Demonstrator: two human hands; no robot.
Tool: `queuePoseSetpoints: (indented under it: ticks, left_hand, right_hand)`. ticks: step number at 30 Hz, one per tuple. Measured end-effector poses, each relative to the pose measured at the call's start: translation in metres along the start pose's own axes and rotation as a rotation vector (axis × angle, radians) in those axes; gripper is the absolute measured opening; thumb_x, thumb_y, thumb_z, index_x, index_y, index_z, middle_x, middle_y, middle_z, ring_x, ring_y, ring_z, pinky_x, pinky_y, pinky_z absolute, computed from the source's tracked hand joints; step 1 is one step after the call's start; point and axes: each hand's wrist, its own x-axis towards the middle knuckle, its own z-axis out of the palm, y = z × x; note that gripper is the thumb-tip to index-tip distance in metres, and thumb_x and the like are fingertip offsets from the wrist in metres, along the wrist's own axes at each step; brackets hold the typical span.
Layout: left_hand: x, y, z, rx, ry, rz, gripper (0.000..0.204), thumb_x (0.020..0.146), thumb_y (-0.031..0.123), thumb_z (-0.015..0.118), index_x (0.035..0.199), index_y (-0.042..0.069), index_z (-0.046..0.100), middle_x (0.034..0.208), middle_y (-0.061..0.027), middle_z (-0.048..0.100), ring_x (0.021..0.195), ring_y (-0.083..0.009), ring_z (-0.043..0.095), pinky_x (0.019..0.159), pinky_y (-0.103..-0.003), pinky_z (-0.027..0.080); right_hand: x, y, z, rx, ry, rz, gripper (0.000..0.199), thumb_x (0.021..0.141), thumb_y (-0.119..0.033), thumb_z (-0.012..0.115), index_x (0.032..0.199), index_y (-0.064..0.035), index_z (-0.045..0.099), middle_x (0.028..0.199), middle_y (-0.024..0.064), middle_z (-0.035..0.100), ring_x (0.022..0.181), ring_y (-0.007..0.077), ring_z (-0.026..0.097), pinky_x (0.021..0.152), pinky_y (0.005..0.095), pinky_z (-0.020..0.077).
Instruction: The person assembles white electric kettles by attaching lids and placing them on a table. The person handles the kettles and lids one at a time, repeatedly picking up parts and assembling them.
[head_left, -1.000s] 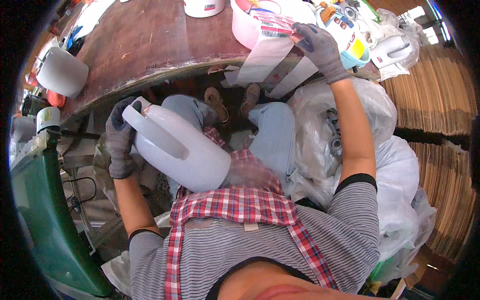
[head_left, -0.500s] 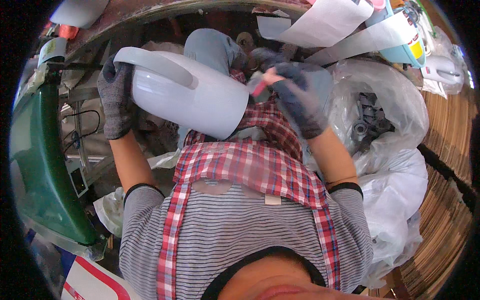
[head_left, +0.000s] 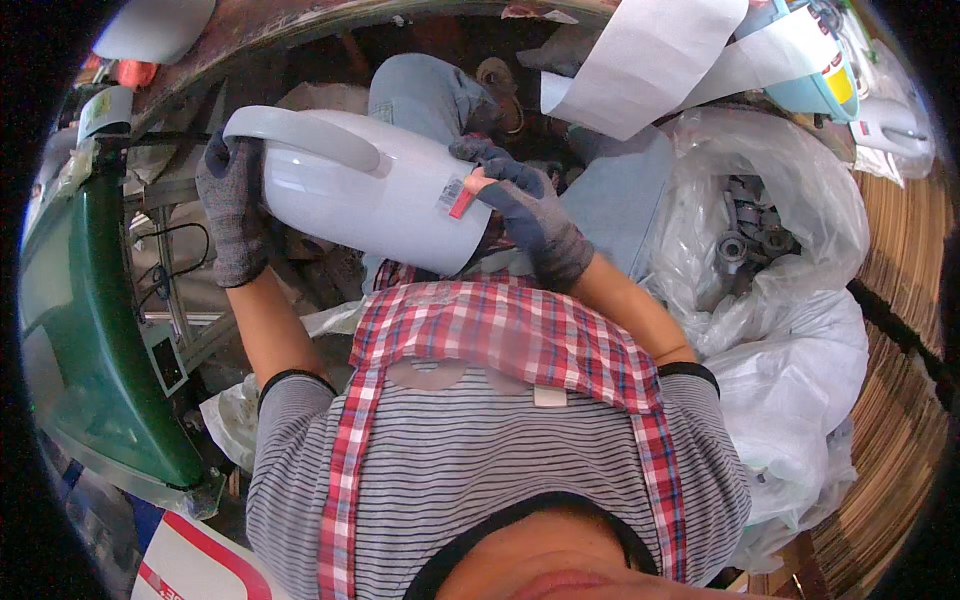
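Note:
A pale grey-white plastic jug (head_left: 350,205) with a broad curved handle lies tilted across my lap. My gloved left hand (head_left: 232,200) grips its left end by the handle, with the fingers partly hidden behind it. At the jug's right end, a small label (head_left: 455,196) with a printed patch and a red strip sits against the side. The bare fingertip of my gloved right hand (head_left: 530,205) presses on this label, and the other fingers bend near the jug's edge. Whether the label is fully stuck down, I cannot tell.
White label strips (head_left: 650,65) hang from the bench beside a light blue bucket (head_left: 815,90). To my right, a clear plastic bag (head_left: 690,200) holds several dark grey parts (head_left: 750,235), by stacked cardboard (head_left: 890,430). A green machine cover (head_left: 100,330) stands at my left.
My right hand has moved left and down, bringing the label from beside the jug onto its side. The jug stays in my left hand, nearly still. The hanging strips have shifted.

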Motion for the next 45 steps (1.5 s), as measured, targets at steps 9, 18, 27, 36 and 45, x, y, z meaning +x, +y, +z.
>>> queuePoseSetpoints:
  ticks: [9,18,27,36,45]
  left_hand:
    - [-0.011,0.012,0.012,-0.299,-0.07,-0.057,0.042,0.094,0.018,0.067,0.129,-0.003,0.058,0.124,-0.0114,0.063,0.109,-0.0187,0.06,0.096,-0.033,0.048]
    - [-0.011,0.041,0.021,-0.246,-0.298,0.017,0.039,0.097,0.021,0.059,0.127,-0.003,0.059,0.119,-0.0105,0.064,0.107,-0.019,0.057,0.094,-0.033,0.045]
    - [0.013,0.064,0.013,-0.094,-0.395,0.076,0.031,0.098,0.019,0.057,0.119,-0.003,0.064,0.111,-0.0118,0.067,0.098,-0.02,0.06,0.088,-0.033,0.047]
    - [0.01,0.058,0.02,-0.183,-0.383,0.075,0.04,0.092,0.023,0.065,0.122,-0.004,0.062,0.114,-0.009,0.067,0.104,-0.0186,0.059,0.094,-0.033,0.046]
    - [0.005,0.056,0.03,-0.169,-0.375,0.128,0.043,0.092,0.024,0.066,0.125,-0.004,0.061,0.118,-0.0105,0.065,0.106,-0.0191,0.059,0.095,-0.033,0.046]
  right_hand:
    - [-0.011,0.014,-0.014,-0.383,0.046,-0.257,0.033,0.092,-0.019,0.07,0.117,-0.0062,0.053,0.128,0.0112,0.055,0.119,0.02,0.051,0.103,0.0348,0.0394]
    - [0.01,-0.225,-0.194,-0.909,0.537,-0.93,0.044,0.093,-0.015,0.067,0.132,-0.0038,0.05,0.123,0.0097,0.061,0.116,0.0195,0.057,0.099,0.0333,0.0452]
    - [0.079,-0.314,-0.379,-1.471,0.681,-0.249,0.046,0.091,-0.039,0.062,0.129,-0.0131,0.058,0.122,0.0157,0.065,0.11,0.0302,0.062,0.099,0.0382,0.0464]
    - [0.098,-0.307,-0.454,-1.243,0.618,-0.491,0.035,0.094,-0.027,0.06,0.123,-0.0082,0.062,0.107,0.0073,0.069,0.098,0.0165,0.064,0.089,0.03,0.05]
    - [0.095,-0.328,-0.45,-1.368,0.628,-0.223,0.027,0.095,-0.024,0.061,0.116,-0.0091,0.068,0.092,0.0006,0.067,0.084,0.0101,0.06,0.078,0.0256,0.0498]
